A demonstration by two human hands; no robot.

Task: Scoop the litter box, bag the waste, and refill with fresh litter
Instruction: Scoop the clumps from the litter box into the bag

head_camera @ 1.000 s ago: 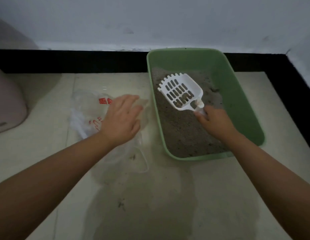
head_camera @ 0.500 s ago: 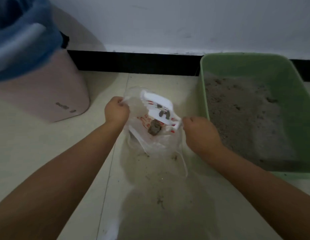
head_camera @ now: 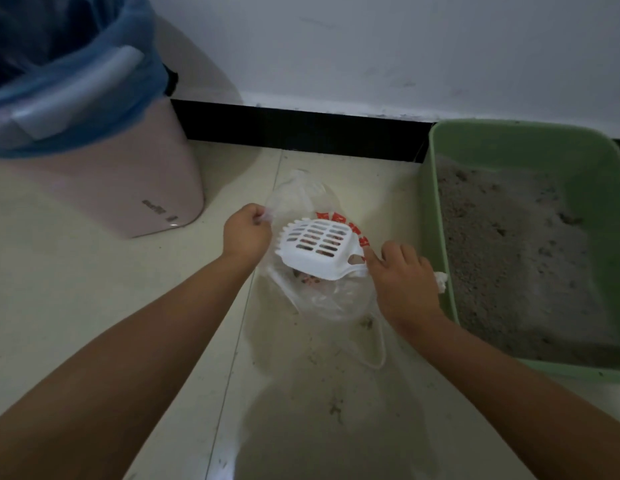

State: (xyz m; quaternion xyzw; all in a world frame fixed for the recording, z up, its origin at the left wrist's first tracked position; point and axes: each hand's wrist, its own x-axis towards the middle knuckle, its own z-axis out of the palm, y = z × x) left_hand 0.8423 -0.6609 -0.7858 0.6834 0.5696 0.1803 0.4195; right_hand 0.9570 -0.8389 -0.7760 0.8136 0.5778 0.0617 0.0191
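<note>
The scoop (head_camera: 319, 247) is turned over above the open plastic bag (head_camera: 322, 299) on the floor, between the two hands. Its handle points right, into the right hand (head_camera: 402, 275), which grips it. The left hand (head_camera: 246, 232) pinches the bag's rim and holds it open. A dark clump lies in the bag. The green litter box (head_camera: 436, 216), just right of the bag, holds grey litter (head_camera: 516, 251).

both arms stretched out forward and down. left hand (head_camera: 245, 233) is curled into a fist, pinching with the fingertips. right hand (head_camera: 402, 277) curled in a grip too, index finger poking out.
</note>
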